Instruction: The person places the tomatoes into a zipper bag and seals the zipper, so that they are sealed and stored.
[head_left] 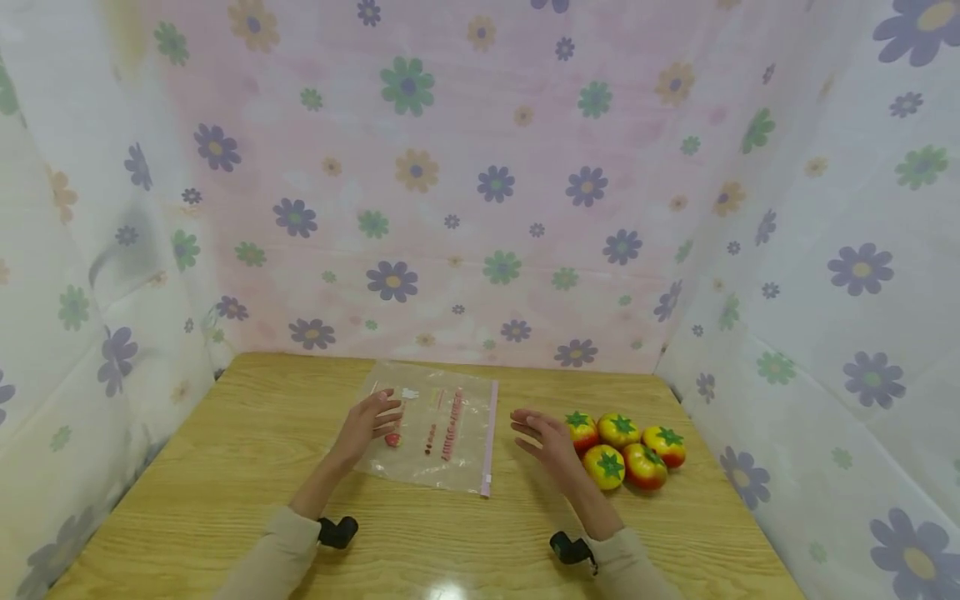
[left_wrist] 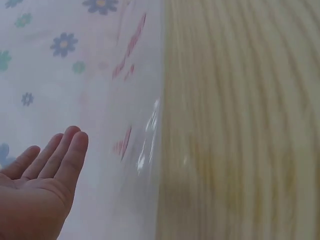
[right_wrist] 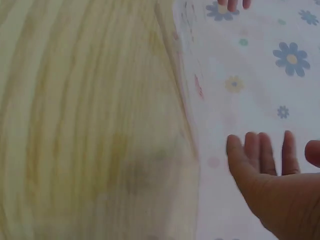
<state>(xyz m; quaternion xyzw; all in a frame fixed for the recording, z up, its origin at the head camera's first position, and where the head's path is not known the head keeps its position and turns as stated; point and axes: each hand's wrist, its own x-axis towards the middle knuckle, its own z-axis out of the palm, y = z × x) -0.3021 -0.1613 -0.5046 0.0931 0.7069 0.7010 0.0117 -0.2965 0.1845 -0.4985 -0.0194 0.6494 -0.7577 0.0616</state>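
Observation:
A clear zip bag (head_left: 461, 471) with red print and a pinkish zip strip along its right side lies flat on the wooden table. Over the bag's left part is my left hand (head_left: 365, 429), its fingers loosely extended and nothing in them; the left wrist view shows the same hand (left_wrist: 45, 185) with straight fingers. My right hand (head_left: 547, 442) hovers between the zip strip and a group of toy tomatoes (head_left: 603, 467), yellow-red with green tops. In the right wrist view that hand (right_wrist: 275, 185) is relaxed, holding nothing.
The wooden table (head_left: 225, 433) is enclosed at the back and both sides by flower-patterned cloth (head_left: 450, 208). Several of the tomatoes sit close together at the table's right. Black wrist cameras (head_left: 339, 533) are strapped on at the sleeve cuffs.

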